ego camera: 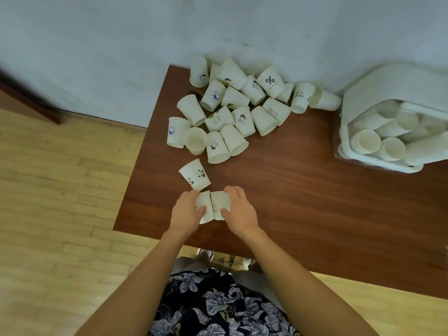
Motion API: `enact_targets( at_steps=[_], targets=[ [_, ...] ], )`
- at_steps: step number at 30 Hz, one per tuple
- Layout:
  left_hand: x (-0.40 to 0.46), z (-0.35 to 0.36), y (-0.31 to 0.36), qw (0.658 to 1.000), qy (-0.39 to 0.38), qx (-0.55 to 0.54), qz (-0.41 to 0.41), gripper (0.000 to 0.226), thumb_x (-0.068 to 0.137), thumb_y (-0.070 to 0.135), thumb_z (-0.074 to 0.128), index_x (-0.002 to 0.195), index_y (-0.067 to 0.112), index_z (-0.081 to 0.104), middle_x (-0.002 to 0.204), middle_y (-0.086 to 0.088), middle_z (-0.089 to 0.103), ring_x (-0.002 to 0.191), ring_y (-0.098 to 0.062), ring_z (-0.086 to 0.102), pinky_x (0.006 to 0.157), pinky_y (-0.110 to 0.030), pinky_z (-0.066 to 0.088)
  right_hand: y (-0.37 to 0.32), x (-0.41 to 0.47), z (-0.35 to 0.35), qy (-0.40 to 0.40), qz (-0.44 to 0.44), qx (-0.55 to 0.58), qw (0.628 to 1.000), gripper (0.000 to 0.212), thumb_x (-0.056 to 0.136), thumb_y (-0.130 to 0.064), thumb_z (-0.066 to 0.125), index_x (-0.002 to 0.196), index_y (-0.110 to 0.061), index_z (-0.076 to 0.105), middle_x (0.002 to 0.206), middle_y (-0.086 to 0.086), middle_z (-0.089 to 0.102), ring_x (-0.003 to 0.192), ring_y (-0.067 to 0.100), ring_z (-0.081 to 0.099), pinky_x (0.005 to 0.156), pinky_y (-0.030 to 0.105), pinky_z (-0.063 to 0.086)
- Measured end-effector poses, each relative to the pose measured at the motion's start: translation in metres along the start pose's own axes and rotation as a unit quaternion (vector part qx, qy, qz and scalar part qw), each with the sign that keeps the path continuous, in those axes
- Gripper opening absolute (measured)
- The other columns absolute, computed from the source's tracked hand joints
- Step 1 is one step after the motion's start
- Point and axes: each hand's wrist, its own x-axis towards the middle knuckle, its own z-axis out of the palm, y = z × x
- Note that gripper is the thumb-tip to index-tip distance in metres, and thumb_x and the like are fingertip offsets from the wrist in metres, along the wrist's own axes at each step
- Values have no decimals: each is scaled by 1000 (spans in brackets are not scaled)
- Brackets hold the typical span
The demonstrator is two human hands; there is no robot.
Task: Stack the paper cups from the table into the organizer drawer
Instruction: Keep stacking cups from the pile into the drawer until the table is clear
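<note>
Between them, left hand point(185, 209) and right hand point(238, 209) each grip a cup point(219, 204).

Home room: wood floor point(48, 190), plain wall point(97, 44).

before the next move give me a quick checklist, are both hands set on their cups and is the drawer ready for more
1. Left hand grips the left cup: ok.
2. Right hand grips the right cup: ok.
3. The two cups meet side by side but are not nested: not ok.
4. Panda cup stands just beyond the held pair, close to the left fingers, and could get knocked: not ok.
5. Organizer drawer is open with cup stacks lying in it: ok.
6. Room left in the drawer for another stack: cannot tell.
</note>
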Motion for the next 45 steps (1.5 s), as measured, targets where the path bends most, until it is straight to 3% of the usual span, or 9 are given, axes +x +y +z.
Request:
enact_targets(
  at_steps=[3,7,10,13,17,26,33,37,45],
  targets=[
    [-2,2,4,1000,-7,10,19,35,95,25,58,128,15,55,126,-4,56,110,-19,56,94,-34,47,4,0,-6,35,27,21,999,32,91,-25,63,117,-26,46,124,-3,52,102,23,58,80,34,46],
    [-2,6,25,997,-6,9,79,25,95,25,57,115,12,66,119,-3,62,105,-19,58,91,-35,48,30,-13,-27,50,87,74,992,6,92,-29,61,97,-26,59,101,-6,65,90,17,60,69,29,47],
    [1,10,53,989,8,21,145,20,94,25,58,104,14,71,110,2,64,105,-20,57,87,-31,46,59,-26,-48,78,107,116,984,10,92,-31,59,96,-29,68,101,-10,69,90,11,62,60,20,39],
    [5,17,91,975,43,71,204,21,93,27,58,103,18,74,117,3,64,115,-20,47,96,-34,39,86,-40,-75,119,116,128,978,17,94,-32,58,104,-28,71,107,-10,69,89,5,58,62,11,36],
    [7,24,157,960,64,96,255,22,94,27,57,106,17,74,117,3,65,115,-23,46,90,-37,40,118,-52,-117,188,132,137,963,21,95,-32,60,112,-25,70,113,-8,68,90,3,57,80,18,47],
    [8,61,294,940,70,75,324,27,100,24,46,106,12,70,101,-2,65,88,-12,45,74,-22,31,197,-59,-221,286,101,182,935,25,97,-30,58,119,-24,68,115,-7,66,95,5,58,84,21,46],
    [13,98,386,931,80,78,348,25,98,28,52,110,18,71,106,5,65,97,-14,52,77,-22,33,267,-49,-298,372,51,157,913,22,97,-29,57,114,-24,70,110,-10,65,99,8,59,84,28,51],
    [26,129,424,933,57,99,341,28,100,27,46,112,17,69,109,2,64,105,-18,52,82,-25,40,300,-33,-327,366,51,105,923,25,100,-26,53,117,-21,70,114,-8,63,104,12,54,77,24,42],
    [58,171,454,937,25,150,313,29,101,24,45,104,13,71,104,0,63,103,-18,51,83,-31,48,336,3,-334,309,73,5,948,24,100,-23,51,114,-22,70,108,-1,64,98,21,53,73,37,51]
  ],
)
